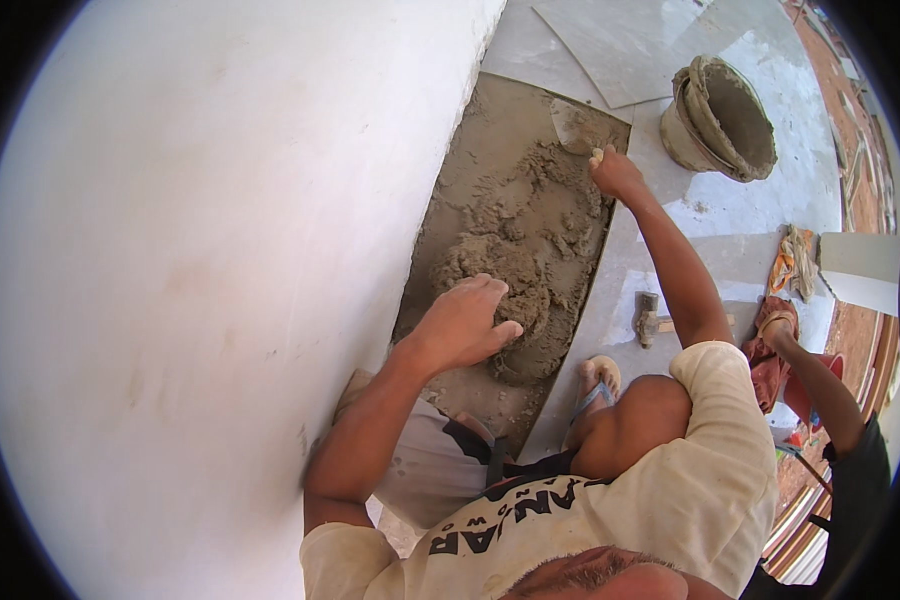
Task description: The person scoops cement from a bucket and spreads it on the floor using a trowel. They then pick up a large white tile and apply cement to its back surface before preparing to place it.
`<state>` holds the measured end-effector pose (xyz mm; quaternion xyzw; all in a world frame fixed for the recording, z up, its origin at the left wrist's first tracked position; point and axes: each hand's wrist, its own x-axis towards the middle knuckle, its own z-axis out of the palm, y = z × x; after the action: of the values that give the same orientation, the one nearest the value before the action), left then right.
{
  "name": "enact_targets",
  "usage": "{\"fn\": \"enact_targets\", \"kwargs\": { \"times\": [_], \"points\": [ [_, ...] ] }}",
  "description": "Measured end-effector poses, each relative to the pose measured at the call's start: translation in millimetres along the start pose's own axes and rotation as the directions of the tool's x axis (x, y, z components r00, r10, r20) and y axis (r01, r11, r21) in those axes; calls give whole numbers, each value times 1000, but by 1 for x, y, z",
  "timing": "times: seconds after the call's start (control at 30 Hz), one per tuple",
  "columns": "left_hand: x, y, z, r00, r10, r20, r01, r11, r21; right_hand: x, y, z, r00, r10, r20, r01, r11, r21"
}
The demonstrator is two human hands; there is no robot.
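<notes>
While left hand (465, 325) presses flat on mortar mound (500, 275), right hand (615, 172) grips trowel (575, 128).

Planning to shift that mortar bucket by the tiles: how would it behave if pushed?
The bucket looks full of wet mortar and caked outside, so probably heavy and reluctant to slide. Its rim looks bent, so the wall may flex. It already leans on the tile floor; it might tip.
</notes>
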<state>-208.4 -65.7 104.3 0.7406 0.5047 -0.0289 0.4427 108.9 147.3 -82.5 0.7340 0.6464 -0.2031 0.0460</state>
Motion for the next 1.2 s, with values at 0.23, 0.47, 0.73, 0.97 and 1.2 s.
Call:
{"fn": "enact_targets", "kwargs": {
  "times": [0.23,0.47,0.73,0.97,1.2],
  "points": [
    [9,1,6,1000,9,16,-9,1000,4,-17,-25,-2,996,-87,1,85,974,209],
    [10,-4,9,1000,-2,13,2,1000,10,18,-100,9,965,-248,92,205,922,329],
    [9,1,2,999,-12,36,13,1000,-22,22,-112,21,890,-337,307,202,896,395],
    [11,1,4,999,-15,49,15,1000,9,-27,-97,30,887,-422,189,383,899,212],
    [9,0,6,999,26,-24,-26,1000,-11,-1,-98,4,971,-234,55,234,972,11]
  ]
}}
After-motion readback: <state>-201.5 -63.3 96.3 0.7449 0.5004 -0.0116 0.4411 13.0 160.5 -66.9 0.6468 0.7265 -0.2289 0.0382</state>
